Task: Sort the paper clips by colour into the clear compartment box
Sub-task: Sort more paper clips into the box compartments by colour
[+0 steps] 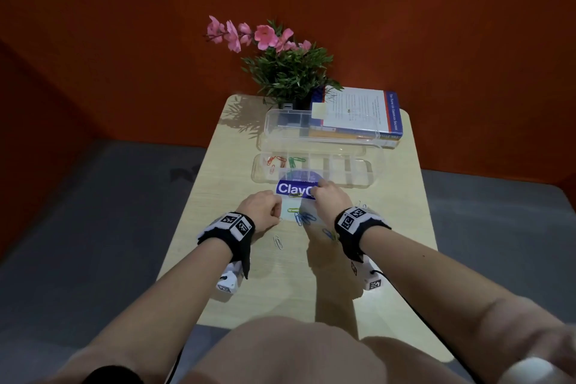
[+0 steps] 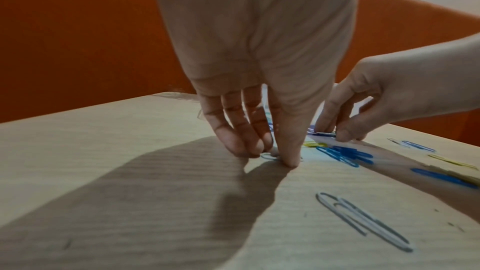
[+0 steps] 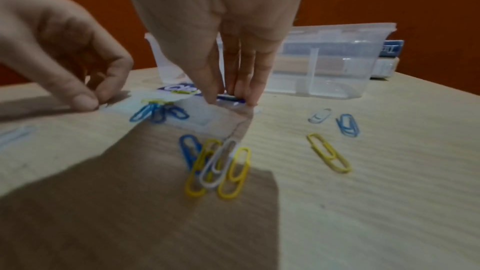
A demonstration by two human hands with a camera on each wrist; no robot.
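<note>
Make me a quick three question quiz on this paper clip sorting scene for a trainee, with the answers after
1. True or false: the box already holds red clips and green clips.
2. Which hand pinches a clip lying on the purple label? A left hand B right hand
3. Fill in: behind the box, beside the plant, lies a ____.

Key: 1 true. 2 B. 3 book.
</note>
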